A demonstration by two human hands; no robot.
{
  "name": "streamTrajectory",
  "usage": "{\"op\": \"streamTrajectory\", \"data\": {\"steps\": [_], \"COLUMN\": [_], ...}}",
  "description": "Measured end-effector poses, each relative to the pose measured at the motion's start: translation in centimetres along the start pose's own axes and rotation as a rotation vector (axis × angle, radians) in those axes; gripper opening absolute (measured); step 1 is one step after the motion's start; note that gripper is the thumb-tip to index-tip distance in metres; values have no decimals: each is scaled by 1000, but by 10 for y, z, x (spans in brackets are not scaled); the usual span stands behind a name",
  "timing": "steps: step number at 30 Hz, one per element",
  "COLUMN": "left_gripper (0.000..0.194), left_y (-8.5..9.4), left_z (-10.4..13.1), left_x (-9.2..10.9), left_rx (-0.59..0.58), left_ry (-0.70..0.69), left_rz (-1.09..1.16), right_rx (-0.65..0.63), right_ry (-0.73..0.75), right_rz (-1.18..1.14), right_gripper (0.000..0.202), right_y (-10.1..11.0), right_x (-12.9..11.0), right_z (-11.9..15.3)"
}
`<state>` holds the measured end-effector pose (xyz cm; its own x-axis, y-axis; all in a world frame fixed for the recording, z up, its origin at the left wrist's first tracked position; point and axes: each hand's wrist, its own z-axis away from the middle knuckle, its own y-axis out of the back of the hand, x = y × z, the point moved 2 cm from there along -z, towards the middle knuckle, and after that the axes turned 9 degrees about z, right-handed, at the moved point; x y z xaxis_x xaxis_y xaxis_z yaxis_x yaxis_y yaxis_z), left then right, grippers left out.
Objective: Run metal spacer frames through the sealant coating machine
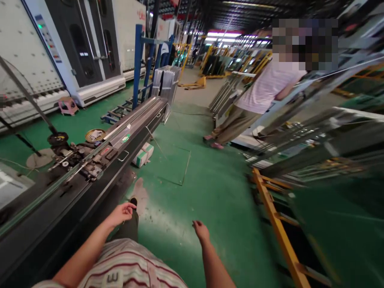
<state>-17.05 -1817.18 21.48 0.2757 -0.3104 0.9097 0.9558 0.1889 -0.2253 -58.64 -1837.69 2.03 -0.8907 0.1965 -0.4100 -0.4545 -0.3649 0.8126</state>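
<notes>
My left hand (pixel 123 213) is held low in front of my body, its fingers loosely bent and apart, with nothing seen in them. It is nearest to the long dark workbench (pixel 99 200) on the left but does not touch it. Over the green floor hangs my right hand (pixel 201 231), seen from the back. Its fingers are slightly bent and a little apart, and I see no object in them. On the bench lies a metal mechanism (pixel 90 160) with a rail, and a round yellow-rimmed dish (pixel 95 135) stands behind it.
A thin rectangular outline (pixel 186 168) shows on the floor ahead. White-green boxes (pixel 143 155) sit beside the bench. A yellow frame rack (pixel 276 224) runs along the right. A person in a pale shirt (pixel 259 90) leans toward racks there. Blue posts (pixel 138 64) and large machines stand at left.
</notes>
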Motion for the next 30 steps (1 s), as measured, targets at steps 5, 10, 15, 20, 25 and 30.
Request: {"op": "streamTrajectory", "data": {"steps": [5,10,15,20,25,30], "left_gripper": [52,50,40,43,71,68], "left_y": [29,47,55,63,44,-23], "left_z": [-199,-391,-527,-598,-612,-629], "left_x": [64,178,259,287,271,242], "left_rx": [73,91,96,291,817,1033], "left_ry": [-6,-52,-26,4,68,211], "left_rz": [-16,-49,-262,-295,-173,-97], "right_rx": [-129,-235,-225,-295,-301,-333], "right_ry": [163,155,137,305,331,452], "right_rz": [-124,-58,59,200,288,163], "right_gripper": [35,20,33,45,58,64], "right_y": [-17,-21,14,54,109,132], "right_x": [-137,-235,-290,-346,-437,-577], "right_z": [-179,-281,-417,-564,-737,-869]}}
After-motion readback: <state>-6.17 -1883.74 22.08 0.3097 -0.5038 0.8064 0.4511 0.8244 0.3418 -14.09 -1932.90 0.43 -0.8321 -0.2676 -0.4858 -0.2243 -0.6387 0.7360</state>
